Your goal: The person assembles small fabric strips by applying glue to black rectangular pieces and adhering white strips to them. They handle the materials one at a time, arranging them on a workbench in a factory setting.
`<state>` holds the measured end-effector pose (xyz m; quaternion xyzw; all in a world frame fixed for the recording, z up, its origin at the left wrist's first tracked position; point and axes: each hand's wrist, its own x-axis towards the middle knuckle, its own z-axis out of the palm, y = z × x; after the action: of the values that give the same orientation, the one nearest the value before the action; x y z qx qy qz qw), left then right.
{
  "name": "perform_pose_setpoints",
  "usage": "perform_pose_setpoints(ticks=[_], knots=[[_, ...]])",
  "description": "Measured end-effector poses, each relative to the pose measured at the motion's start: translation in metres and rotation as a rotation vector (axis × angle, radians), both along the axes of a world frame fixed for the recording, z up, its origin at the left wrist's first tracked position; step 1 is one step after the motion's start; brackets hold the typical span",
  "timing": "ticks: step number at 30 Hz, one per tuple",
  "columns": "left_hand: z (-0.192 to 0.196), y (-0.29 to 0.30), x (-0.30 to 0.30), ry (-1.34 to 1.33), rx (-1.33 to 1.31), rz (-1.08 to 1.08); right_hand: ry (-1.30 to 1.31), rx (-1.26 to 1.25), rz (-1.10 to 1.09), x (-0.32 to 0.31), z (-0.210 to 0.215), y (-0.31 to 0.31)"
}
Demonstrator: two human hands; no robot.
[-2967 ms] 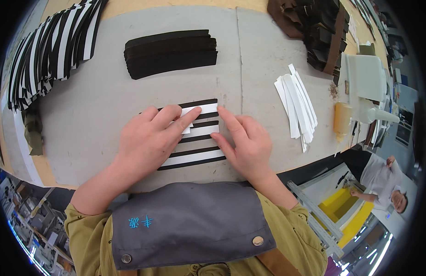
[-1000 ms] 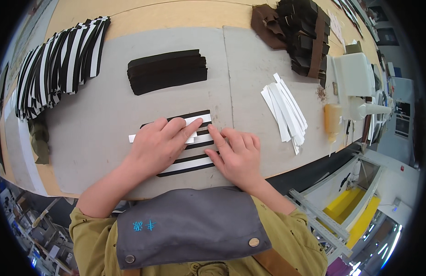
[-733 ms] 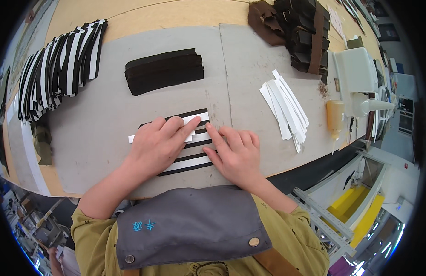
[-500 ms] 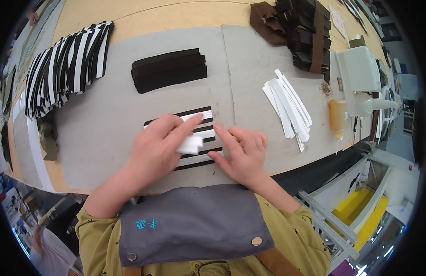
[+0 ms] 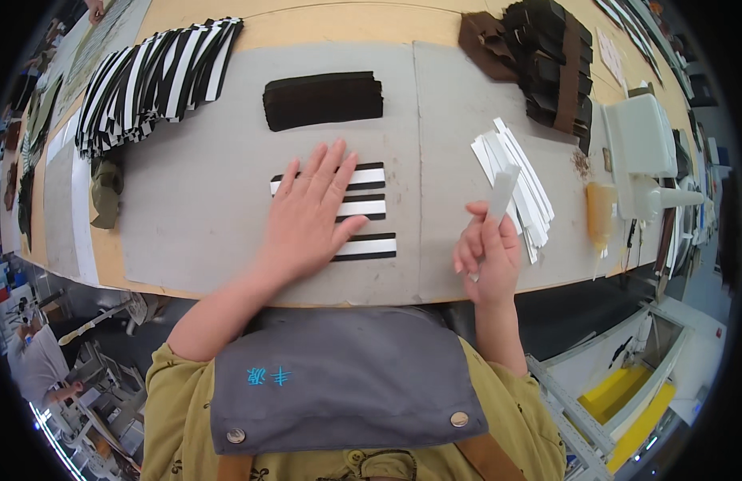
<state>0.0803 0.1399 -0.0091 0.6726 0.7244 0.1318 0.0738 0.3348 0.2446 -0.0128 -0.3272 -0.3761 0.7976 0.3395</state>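
Note:
Three black strips, each with a narrower white strip along its middle, lie side by side on the grey mat; the middle black-and-white strip (image 5: 363, 208) is partly under my left hand. My left hand (image 5: 307, 212) lies flat across them, fingers spread. To its right, my right hand (image 5: 489, 252) is raised and pinches a white strip (image 5: 503, 192) that points up and away. Just beyond that hand is a loose pile of white strips (image 5: 531, 188). A stack of dark strips (image 5: 323, 103) sits past my left hand.
At the far left lies a fanned heap of black-and-white strips (image 5: 159, 80). Dark bundled pieces (image 5: 547, 64) rest at the far right. Near the right edge stand an amber bottle (image 5: 602, 212) and a white container (image 5: 643, 136). A grey mat (image 5: 195, 216) covers the table.
White strips have left my left hand, which now presses flat on the laid strips. My right hand has moved right, off the strips, and now holds a white strip.

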Motion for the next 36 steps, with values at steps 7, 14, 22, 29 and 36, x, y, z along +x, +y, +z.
perform_pose_setpoints(ticks=[7,14,22,29,36], knots=[[0.006,0.0,0.005,0.065,-0.039,-0.002,-0.08,0.189,-0.051,0.012,-0.016,0.004],[0.0,-0.017,0.029,0.078,-0.133,-0.174,-0.151,0.253,0.026,0.008,-0.011,0.005],[0.023,-0.048,0.032,-0.063,-0.047,0.086,-0.245,0.381,0.057,0.009,-0.014,0.002],[0.03,-0.049,0.028,-0.118,-0.167,0.066,-0.299,0.41,0.074,0.009,-0.012,0.001],[0.03,-0.018,0.0,-0.072,-0.152,0.17,-0.32,0.42,0.085,0.01,-0.013,0.003]])
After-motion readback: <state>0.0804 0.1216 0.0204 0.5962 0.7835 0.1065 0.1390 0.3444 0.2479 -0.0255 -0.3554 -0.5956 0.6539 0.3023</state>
